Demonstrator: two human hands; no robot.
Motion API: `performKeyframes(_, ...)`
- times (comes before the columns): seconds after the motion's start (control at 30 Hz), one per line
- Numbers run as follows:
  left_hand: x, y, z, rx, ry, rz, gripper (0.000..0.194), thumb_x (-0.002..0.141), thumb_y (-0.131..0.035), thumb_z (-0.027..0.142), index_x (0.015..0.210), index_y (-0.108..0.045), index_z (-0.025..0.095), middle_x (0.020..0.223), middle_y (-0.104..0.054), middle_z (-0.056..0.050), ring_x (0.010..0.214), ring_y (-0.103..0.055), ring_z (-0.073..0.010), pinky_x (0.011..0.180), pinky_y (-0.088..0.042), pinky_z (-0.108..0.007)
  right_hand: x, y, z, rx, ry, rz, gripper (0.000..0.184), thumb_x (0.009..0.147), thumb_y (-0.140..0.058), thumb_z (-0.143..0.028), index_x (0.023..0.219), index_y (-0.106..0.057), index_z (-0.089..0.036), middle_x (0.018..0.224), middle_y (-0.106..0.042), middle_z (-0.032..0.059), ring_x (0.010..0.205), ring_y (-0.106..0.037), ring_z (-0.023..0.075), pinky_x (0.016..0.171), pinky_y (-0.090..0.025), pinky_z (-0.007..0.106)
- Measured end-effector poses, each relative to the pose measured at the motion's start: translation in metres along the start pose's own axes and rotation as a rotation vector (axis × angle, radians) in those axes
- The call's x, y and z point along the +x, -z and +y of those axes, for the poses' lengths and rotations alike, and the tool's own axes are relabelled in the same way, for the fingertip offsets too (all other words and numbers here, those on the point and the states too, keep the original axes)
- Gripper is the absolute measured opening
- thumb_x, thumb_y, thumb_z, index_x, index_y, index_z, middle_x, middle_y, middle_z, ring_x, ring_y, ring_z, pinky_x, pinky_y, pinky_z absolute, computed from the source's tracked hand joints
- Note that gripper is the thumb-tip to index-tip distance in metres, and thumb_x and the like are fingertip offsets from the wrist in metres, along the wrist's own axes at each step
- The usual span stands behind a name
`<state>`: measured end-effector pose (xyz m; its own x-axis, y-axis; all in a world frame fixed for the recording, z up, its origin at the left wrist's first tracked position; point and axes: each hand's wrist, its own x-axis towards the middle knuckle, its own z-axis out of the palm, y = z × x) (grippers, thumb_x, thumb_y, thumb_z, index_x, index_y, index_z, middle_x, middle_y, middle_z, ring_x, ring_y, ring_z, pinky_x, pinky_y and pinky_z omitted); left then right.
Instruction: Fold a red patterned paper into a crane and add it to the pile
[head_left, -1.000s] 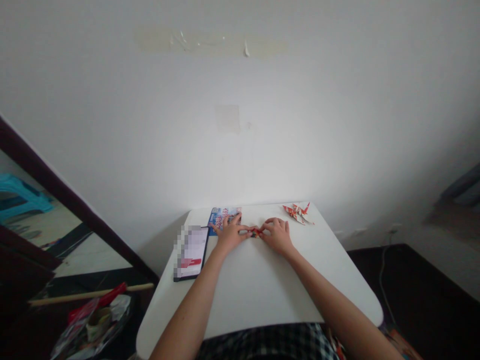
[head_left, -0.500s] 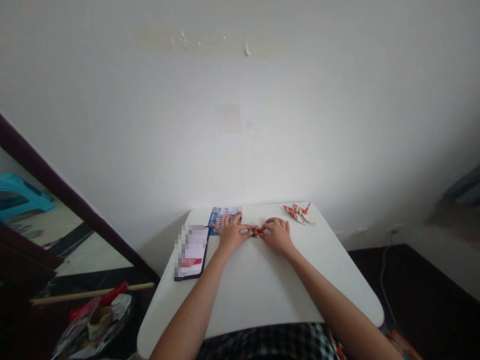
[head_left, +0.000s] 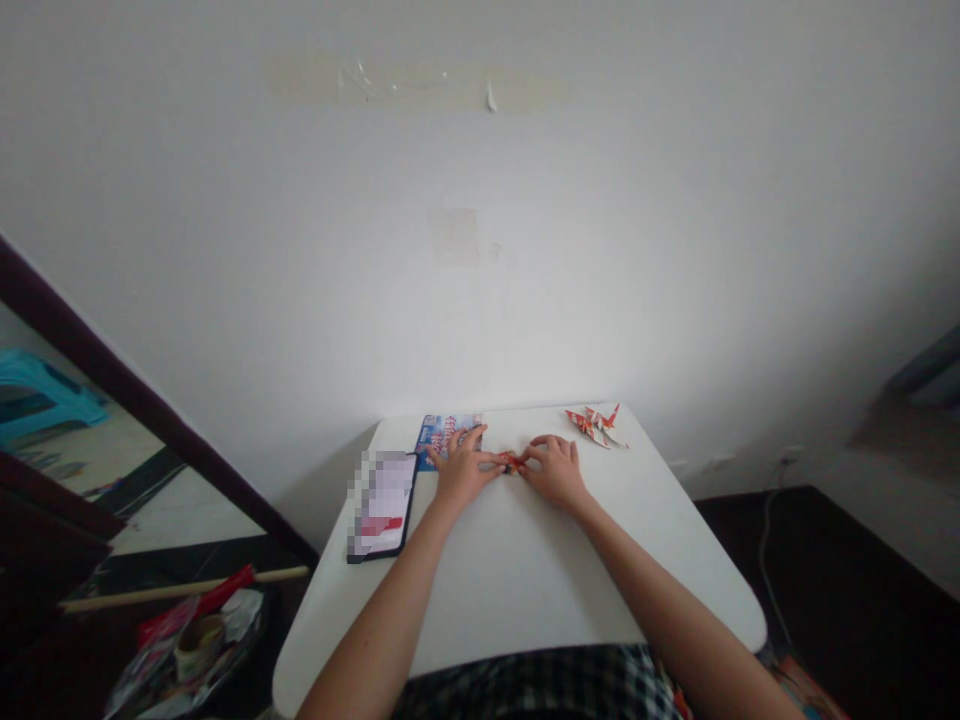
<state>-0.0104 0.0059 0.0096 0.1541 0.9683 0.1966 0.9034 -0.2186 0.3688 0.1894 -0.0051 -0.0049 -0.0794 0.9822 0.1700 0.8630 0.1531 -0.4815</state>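
Between my two hands, on the white table [head_left: 517, 590], is a small piece of folded red patterned paper [head_left: 512, 463]. My left hand [head_left: 463, 470] pinches its left end between thumb and index finger, while the other fingers spread over a blue printed sheet [head_left: 429, 440]. At the paper's right end, my right hand [head_left: 556, 471] is closed on it with bent fingers. Parts of the paper are hidden under the fingertips. Several red-and-white folded paper cranes [head_left: 598, 426] lie at the table's far right corner.
A phone [head_left: 386, 505] with a lit, partly blurred screen lies on the table's left side. Behind the table rises a white wall [head_left: 600, 250]. A dark-framed mirror [head_left: 195, 430] leans at left, above a plastic bag [head_left: 217, 640] on the floor.
Both hands stay at nearly the same place on the folded paper, with only slight finger movement. The view has shifted very slightly.
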Motion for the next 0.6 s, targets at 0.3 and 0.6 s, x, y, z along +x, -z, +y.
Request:
performKeyframes(0.3, 0.0013, -0.0008, -0.0018, -0.019, -0.018, -0.018, 0.014, 0.085, -0.075, 0.047, 0.095, -0.084, 0.041, 0.161, -0.048, 0.005, 0.151, -0.031, -0.0369, 0.12, 0.001, -0.078, -0.0008, -0.0015, 0.0021, -0.019, 0.02, 0.012, 0.019, 0.093, -0.068, -0.046, 0.107, -0.077, -0.036, 0.136, -0.058, 0.0027, 0.136, -0.043, 0.0281, 0.123, -0.012, 0.062)
performKeyframes(0.6, -0.001, -0.0064, -0.0039, -0.027, -0.065, 0.013, 0.01, 0.087, -0.075, 0.044, 0.092, -0.083, 0.042, 0.157, -0.054, 0.006, 0.147, -0.038, -0.0359, 0.116, 0.004, -0.083, 0.0005, -0.002, 0.003, -0.019, 0.032, 0.013, 0.018, 0.092, -0.069, -0.043, 0.107, -0.077, -0.036, 0.136, -0.058, 0.0034, 0.134, -0.044, 0.0284, 0.121, -0.014, 0.062)
